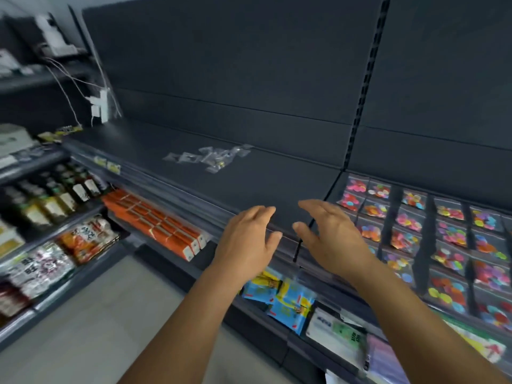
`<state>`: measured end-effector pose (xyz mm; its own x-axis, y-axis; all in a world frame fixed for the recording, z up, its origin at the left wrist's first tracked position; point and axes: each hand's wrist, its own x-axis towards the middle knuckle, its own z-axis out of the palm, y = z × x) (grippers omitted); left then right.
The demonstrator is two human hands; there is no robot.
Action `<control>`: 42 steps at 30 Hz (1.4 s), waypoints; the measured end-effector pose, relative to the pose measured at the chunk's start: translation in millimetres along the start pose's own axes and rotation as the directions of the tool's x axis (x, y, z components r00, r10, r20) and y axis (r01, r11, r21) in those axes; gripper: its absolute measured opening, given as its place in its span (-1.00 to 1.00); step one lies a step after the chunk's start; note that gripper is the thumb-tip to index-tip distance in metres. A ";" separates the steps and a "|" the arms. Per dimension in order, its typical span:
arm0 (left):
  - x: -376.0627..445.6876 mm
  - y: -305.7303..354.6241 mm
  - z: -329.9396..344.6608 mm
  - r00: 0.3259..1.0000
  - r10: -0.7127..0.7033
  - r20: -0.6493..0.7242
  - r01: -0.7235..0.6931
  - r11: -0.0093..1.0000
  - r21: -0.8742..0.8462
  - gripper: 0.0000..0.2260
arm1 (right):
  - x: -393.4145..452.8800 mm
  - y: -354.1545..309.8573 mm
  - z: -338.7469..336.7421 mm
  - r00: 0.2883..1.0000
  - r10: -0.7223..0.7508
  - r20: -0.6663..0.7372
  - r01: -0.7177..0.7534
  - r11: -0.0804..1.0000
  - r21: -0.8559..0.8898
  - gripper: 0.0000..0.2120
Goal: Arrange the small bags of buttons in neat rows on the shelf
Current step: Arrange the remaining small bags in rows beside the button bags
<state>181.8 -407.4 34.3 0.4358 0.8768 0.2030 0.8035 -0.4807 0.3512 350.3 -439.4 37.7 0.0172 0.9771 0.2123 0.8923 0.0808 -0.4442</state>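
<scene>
Both hands hang in the air over the near edge of a dark shelf (pixel 249 178), close together and apart from each other. The left hand (pixel 249 236) has its fingers spread and slightly curled, its grip loose and holding nothing. The right hand (pixel 329 234) is likewise spread wide, thumb out toward the left hand, grip empty. Neither hand touches any bag.

To the right, past the divider in the shelving, small clear bags of coloured buttons (pixel 443 239) lie flat in neat rows, running from far to near across the right section of the shelf. Further from the hands, toward the far left of the bare dark section, a loose cluster of small clear bags (pixel 213 157) lies in a scattered heap; what they hold is too blurred to tell.

On the lower shelf just below the hands, blue and yellow packets (pixel 279 297) lie jumbled, with white and green packets (pixel 338 336) to their right. Left of those, a row of orange boxes (pixel 158 225) lies side by side. On the shelving unit at far left stand dark bottles (pixel 55 195) and, nearer, printed foil packets (pixel 69 250). White cables and a plug block (pixel 98 105) hang at the far left corner above the shelf.
</scene>
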 end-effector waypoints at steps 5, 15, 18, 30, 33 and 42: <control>30.0 -56.6 -12.1 0.998 -0.048 -0.047 0.048 0.999 -0.015 -0.52 | 62.7 -27.0 32.8 0.998 -0.056 0.024 0.056 0.998 0.006 -0.50; 135.1 -177.5 -25.3 0.985 -0.163 -0.054 0.164 0.986 0.009 -0.48 | 217.9 -61.2 93.9 0.990 -0.103 0.096 0.096 0.992 0.077 -0.49; 165.4 -211.7 -25.8 0.976 -0.216 -0.037 0.217 0.976 0.025 -0.47 | 257.9 -68.0 113.7 0.983 -0.132 0.131 0.122 0.989 0.082 -0.50; 237.3 -334.8 -20.0 0.966 -0.257 0.027 0.252 0.960 0.126 -0.53 | 357.1 -115.7 202.3 0.940 -0.187 0.287 0.198 0.980 -0.011 -0.52; 248.9 -363.3 -22.0 0.963 -0.254 0.095 0.238 0.959 0.155 -0.54 | 374.3 -130.7 218.8 0.948 -0.142 0.284 0.164 0.985 -0.053 -0.52; 263.7 -404.6 -36.0 0.992 -0.112 0.063 0.108 0.992 0.062 -0.66 | 387.7 -149.1 243.1 0.972 -0.040 0.230 0.067 0.991 -0.112 -0.66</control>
<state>-42.9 17.9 -21.3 0.3676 0.9241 0.1041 0.8696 -0.3813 0.3136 114.2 -24.7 -25.3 -0.1225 0.9922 0.0244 0.9364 0.1237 -0.3284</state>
